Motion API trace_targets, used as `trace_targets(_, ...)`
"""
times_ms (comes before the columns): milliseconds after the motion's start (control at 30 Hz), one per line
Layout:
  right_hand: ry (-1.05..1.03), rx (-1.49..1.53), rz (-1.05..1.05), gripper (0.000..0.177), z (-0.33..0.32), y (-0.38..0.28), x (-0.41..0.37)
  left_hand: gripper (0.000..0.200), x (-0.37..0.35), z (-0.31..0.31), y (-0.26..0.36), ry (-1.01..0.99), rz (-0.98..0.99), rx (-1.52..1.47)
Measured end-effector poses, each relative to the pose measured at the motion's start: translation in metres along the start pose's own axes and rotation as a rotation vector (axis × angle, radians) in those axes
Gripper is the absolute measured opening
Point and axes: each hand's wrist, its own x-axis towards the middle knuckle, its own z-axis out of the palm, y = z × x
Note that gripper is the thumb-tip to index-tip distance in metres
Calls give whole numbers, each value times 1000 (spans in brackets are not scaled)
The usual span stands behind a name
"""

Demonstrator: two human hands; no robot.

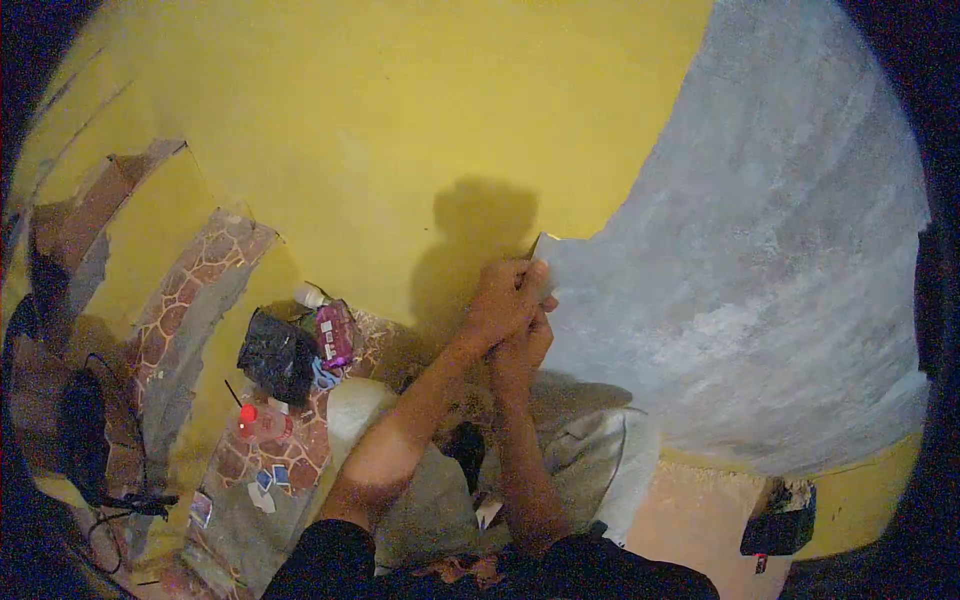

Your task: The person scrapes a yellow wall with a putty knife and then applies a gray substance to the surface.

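Both of my hands are together near the middle of the view, in front of the wall. My left hand has its fingers closed on a thin flat piece whose pointed corner shows above the fingers. Just below and touching it is my right hand, its fingers bent; what it holds, if anything, is hidden. The flat piece lies where the yellow wall meets the grey patch.
At the lower left stand a black bag, a purple pack, a white-capped bottle and a clear bottle with a red cap. Stone-patterned steps climb at the left. A black box is at the lower right.
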Motion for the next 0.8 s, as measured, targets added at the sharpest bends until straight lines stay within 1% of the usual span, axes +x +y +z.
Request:
trace_targets(33,23,144,20,31,4,-4,-1,44,1,1,0,-5,-2,19)
trace_targets(67,22,144,18,31,1,4,1,44,2,2,0,-4,0,19)
trace_targets(133,21,-161,-153,36,-9,19,11,46,4,5,0,14,-41,21)
trace_targets(167,22,-163,-155,36,-13,21,12,46,5,5,-1,13,-39,19)
trace_targets(233,-31,-26,-7,43,-13,9,12,49,8,7,-6,50,-3,81)
trace_targets(267,-30,-27,-9,43,-12,6,12,49,10,9,-11,50,-1,79)
trace_targets(333,6,-323,-4,50,-12,2,10,50,12,12,-20,113,121,88)
trace_targets(367,5,-326,-4,50,-12,1,10,50,13,14,-24,115,120,85)
trace_targets(433,4,-225,-131,51,-10,-6,12,51,15,15,-19,96,65,112)
trace_targets(467,4,-230,-130,51,-9,-11,17,51,18,17,-15,96,63,108)
trace_targets(533,-19,291,113,45,2,-36,35,53,28,16,4,255,181,117)
trace_targets(567,-13,294,111,45,9,-60,43,53,31,11,24,248,183,118)
trace_targets(633,-135,-384,-169,38,17,-107,57,47,38,2,65,294,63,-137)
trace_targets(667,-136,-390,-185,38,16,-110,58,47,38,2,64,294,75,-148)
trace_targets(700,-138,-538,-194,42,13,-108,57,43,33,0,54,271,19,-173)
trace_targets(733,-138,-681,-199,47,8,-103,54,39,28,0,38,244,-39,-191)
trace_targets(767,-140,-683,-209,47,1,-95,48,39,27,5,4,248,-31,-197)
trace_targets(800,-158,-684,-229,42,-9,-85,38,33,26,13,-41,352,158,-8)
